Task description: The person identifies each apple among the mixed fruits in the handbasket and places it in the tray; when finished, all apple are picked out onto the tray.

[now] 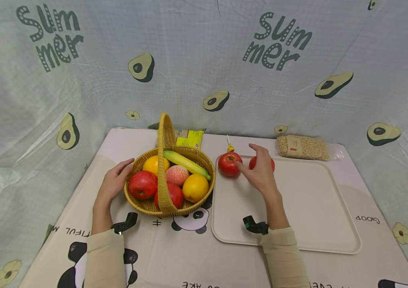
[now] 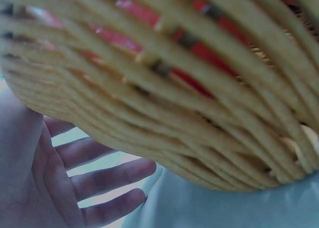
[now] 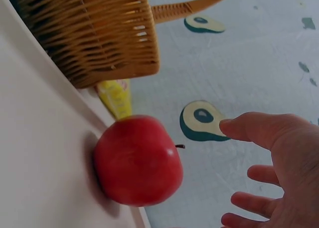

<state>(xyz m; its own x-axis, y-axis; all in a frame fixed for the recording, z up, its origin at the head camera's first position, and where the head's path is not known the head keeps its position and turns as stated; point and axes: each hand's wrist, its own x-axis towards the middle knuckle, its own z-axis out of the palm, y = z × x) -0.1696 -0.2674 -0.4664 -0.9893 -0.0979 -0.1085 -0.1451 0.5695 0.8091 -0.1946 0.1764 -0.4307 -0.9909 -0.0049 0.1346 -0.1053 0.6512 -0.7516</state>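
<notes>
A wicker basket (image 1: 164,214) with a tall handle holds red apples, yellow-orange fruits, a pinkish round fruit and a banana-like fruit. My left hand (image 1: 115,180) lies along its left side, fingers extended; in the left wrist view the hand (image 2: 65,183) appears beside the woven wall. A red apple (image 1: 229,164) sits at the far left corner of the beige tray (image 1: 308,208); its stem shows on the apple (image 3: 138,160) in the right wrist view. Over the tray, my right hand (image 1: 259,172) has thumb and fingers apart and grips nothing. Another red fruit (image 1: 272,164) is partly hidden behind it.
Behind the basket lies a yellow packet (image 1: 191,140). A lollipop (image 1: 230,145) lies just beyond the tray's far left corner. A clear bag of grains (image 1: 302,147) is at the back right. A printed curtain (image 1: 189,60) hangs behind the table.
</notes>
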